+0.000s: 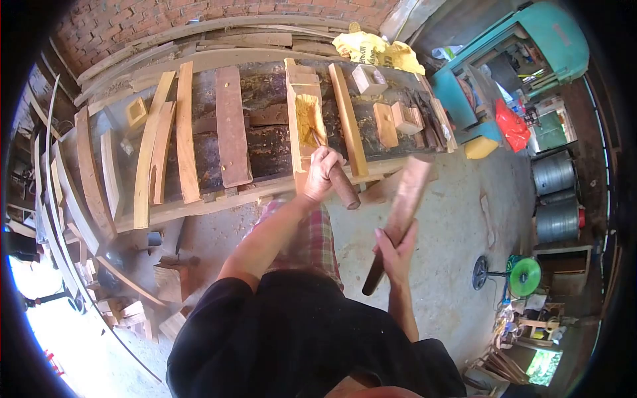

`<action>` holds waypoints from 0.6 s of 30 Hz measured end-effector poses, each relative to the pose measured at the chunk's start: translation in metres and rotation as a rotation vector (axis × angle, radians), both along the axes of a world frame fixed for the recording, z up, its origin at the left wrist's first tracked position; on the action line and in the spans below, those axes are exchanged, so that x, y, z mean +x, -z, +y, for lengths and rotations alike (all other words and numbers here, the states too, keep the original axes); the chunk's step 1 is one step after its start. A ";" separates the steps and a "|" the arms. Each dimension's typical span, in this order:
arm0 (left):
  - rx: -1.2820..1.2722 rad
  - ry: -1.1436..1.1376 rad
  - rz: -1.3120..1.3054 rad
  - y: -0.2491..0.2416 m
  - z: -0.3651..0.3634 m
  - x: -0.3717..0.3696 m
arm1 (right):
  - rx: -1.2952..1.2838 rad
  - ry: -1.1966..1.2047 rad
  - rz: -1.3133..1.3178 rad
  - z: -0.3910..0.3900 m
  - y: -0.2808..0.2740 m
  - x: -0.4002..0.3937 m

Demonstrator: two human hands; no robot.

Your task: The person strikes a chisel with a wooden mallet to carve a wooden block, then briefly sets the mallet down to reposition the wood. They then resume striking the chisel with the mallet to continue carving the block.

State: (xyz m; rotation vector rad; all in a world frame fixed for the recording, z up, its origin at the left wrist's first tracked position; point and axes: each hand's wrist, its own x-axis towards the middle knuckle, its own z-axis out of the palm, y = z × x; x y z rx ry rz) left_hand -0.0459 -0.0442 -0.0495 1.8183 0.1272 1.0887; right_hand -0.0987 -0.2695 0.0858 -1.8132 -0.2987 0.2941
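My left hand (pixel 323 174) is wrapped round a chisel (pixel 344 188) with a thick round wooden handle. Its thin blade points away from me into a carved yellow hollow (pixel 308 116) in a wooden workpiece (pixel 300 164) that lies across the bench. My right hand (pixel 397 251) grips a long wooden mallet (pixel 407 199), a plain club-like bar, held up to the right of the chisel and apart from it. The mallet's upper end is slightly blurred. Right beside the workpiece lies a narrow wooden strip (pixel 348 123).
Several boards, among them a brown plank (pixel 232 126), lie across the dark bench. Small wooden blocks (pixel 369 79) and a row of hand tools (pixel 428 119) are at its right. A teal machine (pixel 458 93) stands beyond, a green fan (pixel 524 276) on the floor at right.
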 end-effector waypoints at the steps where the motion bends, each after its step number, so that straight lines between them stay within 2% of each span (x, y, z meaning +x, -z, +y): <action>1: 0.058 -0.009 -0.014 0.003 0.001 0.005 | 0.126 -0.003 -0.025 -0.005 -0.009 -0.001; 3: 0.016 -0.024 -0.046 0.007 -0.001 0.011 | 0.220 -0.054 -0.115 -0.020 -0.011 -0.006; 5: -0.022 -0.042 -0.078 0.006 0.000 0.012 | 0.507 -0.292 0.174 -0.026 -0.009 -0.018; 6: -0.019 -0.048 -0.088 0.001 0.002 0.010 | 0.434 -0.216 0.242 -0.031 0.014 -0.027; 7: -0.023 -0.054 -0.095 -0.004 0.001 0.008 | 0.203 -0.115 0.222 -0.036 0.035 -0.031; 9: 0.026 -0.064 -0.085 -0.007 -0.001 0.002 | -0.126 0.051 0.207 -0.025 0.030 -0.037; 10: 0.088 -0.066 -0.077 -0.008 0.001 0.001 | -0.259 0.013 0.048 -0.031 0.040 -0.036; 11: 0.093 -0.061 -0.075 -0.004 0.002 0.003 | -0.253 0.017 0.051 -0.029 0.038 -0.040; 13: 0.002 -0.052 -0.073 0.009 0.000 0.010 | -0.067 0.053 -0.310 -0.020 0.021 -0.052; 14: 0.004 -0.048 -0.075 0.009 -0.002 0.011 | 0.094 -0.014 -0.333 -0.038 0.054 -0.047; 15: -0.001 -0.054 -0.070 0.008 -0.002 0.011 | 0.099 -0.014 -0.338 -0.038 0.067 -0.036; 17: 0.001 -0.061 -0.069 0.013 0.000 0.014 | -0.477 -0.375 -1.265 -0.030 0.083 -0.017; 18: -0.443 0.113 -0.127 0.024 -0.002 0.020 | -0.207 -0.051 -0.693 -0.007 0.097 -0.022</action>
